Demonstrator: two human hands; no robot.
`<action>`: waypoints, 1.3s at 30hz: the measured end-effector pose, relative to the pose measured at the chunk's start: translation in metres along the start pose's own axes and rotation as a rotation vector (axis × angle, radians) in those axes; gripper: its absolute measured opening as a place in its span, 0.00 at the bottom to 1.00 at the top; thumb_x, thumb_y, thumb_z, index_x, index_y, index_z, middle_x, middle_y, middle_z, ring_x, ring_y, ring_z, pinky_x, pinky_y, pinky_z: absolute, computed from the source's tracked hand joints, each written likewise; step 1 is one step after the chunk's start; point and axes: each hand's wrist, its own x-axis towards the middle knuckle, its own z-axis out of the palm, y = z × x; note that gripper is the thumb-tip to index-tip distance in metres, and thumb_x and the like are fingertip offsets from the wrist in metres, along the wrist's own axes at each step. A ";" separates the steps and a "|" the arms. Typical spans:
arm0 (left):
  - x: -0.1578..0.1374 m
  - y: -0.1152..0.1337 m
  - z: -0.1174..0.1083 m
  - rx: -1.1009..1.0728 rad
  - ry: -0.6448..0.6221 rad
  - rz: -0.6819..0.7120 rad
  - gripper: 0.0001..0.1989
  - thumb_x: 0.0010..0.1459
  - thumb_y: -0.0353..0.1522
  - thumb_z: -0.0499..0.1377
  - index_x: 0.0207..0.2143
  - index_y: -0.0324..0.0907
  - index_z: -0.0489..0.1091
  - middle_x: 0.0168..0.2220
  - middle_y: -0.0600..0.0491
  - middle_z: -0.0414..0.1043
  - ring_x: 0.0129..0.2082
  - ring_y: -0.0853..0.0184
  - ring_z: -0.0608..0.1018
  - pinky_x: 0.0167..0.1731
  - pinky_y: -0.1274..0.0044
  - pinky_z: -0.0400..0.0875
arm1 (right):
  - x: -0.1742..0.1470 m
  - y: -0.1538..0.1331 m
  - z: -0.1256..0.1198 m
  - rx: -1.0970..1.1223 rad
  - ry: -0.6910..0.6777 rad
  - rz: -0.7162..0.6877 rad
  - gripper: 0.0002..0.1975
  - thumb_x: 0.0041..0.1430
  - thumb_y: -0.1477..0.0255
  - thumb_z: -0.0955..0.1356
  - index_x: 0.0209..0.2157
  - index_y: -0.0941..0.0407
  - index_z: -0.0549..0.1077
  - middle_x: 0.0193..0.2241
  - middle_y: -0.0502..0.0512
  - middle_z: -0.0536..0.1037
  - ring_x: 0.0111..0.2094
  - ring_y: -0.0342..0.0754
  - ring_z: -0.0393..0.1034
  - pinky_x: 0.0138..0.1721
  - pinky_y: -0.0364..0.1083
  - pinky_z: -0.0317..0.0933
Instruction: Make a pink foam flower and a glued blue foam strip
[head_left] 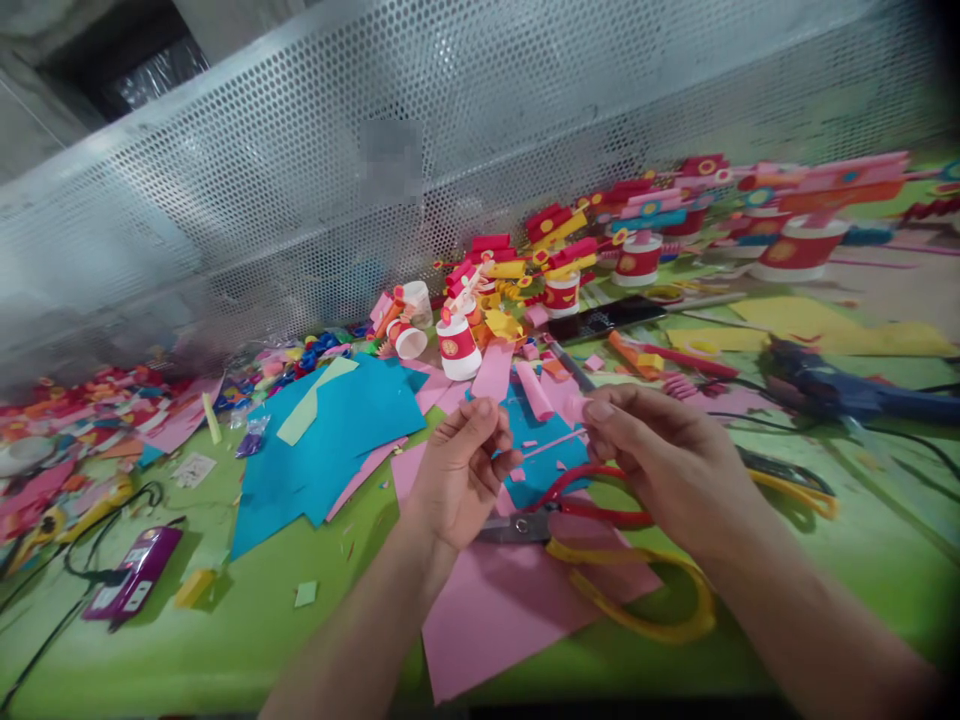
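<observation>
Green tabletop [255, 630] before a perforated metal panel [300, 190], right hand [675, 465] pinching a small pink piece [574, 408] at its fingertips, left hand [459, 465] alongside, fingers curled together, any hold unclear, red-and-yellow-handled scissors [523, 527] below across a pink sheet [487, 635], blue sheets [345, 415] leftward, red-banded cups [457, 347] beyond

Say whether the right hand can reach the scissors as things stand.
Probably yes: the scissors lie just below the right hand, and nothing appears to cover their yellow loop. It would likely need to put down the small pink piece first.
</observation>
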 end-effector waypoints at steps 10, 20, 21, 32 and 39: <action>-0.003 -0.004 0.001 0.217 -0.114 0.136 0.12 0.57 0.39 0.69 0.31 0.41 0.73 0.29 0.57 0.69 0.26 0.75 0.70 0.29 0.81 0.76 | -0.002 -0.002 0.001 -0.005 -0.016 0.005 0.13 0.55 0.59 0.77 0.28 0.53 0.77 0.22 0.46 0.70 0.25 0.40 0.60 0.25 0.41 0.55; -0.005 -0.007 0.002 0.308 -0.091 0.215 0.12 0.63 0.41 0.63 0.41 0.42 0.79 0.37 0.51 0.77 0.29 0.72 0.72 0.33 0.77 0.77 | -0.001 0.000 -0.002 0.006 -0.001 0.013 0.12 0.54 0.60 0.77 0.30 0.52 0.78 0.23 0.46 0.71 0.24 0.40 0.61 0.24 0.40 0.56; -0.005 -0.007 0.002 0.306 -0.101 0.210 0.12 0.62 0.40 0.64 0.41 0.42 0.79 0.39 0.50 0.78 0.30 0.72 0.73 0.33 0.77 0.76 | -0.001 0.001 -0.002 0.005 0.002 0.010 0.12 0.54 0.60 0.77 0.29 0.53 0.78 0.23 0.46 0.71 0.24 0.40 0.61 0.24 0.40 0.56; 0.001 -0.008 -0.004 0.378 0.046 0.259 0.09 0.54 0.37 0.71 0.28 0.40 0.79 0.27 0.53 0.80 0.27 0.72 0.80 0.34 0.78 0.77 | -0.001 0.001 -0.002 0.013 0.004 -0.005 0.11 0.54 0.62 0.77 0.29 0.53 0.78 0.23 0.47 0.71 0.24 0.41 0.62 0.24 0.41 0.58; -0.004 -0.010 0.002 0.506 -0.012 0.383 0.10 0.62 0.38 0.65 0.39 0.43 0.81 0.37 0.50 0.83 0.36 0.66 0.83 0.42 0.73 0.79 | -0.001 0.000 -0.001 0.013 -0.002 -0.001 0.11 0.54 0.61 0.77 0.29 0.53 0.78 0.23 0.47 0.71 0.24 0.41 0.62 0.24 0.41 0.58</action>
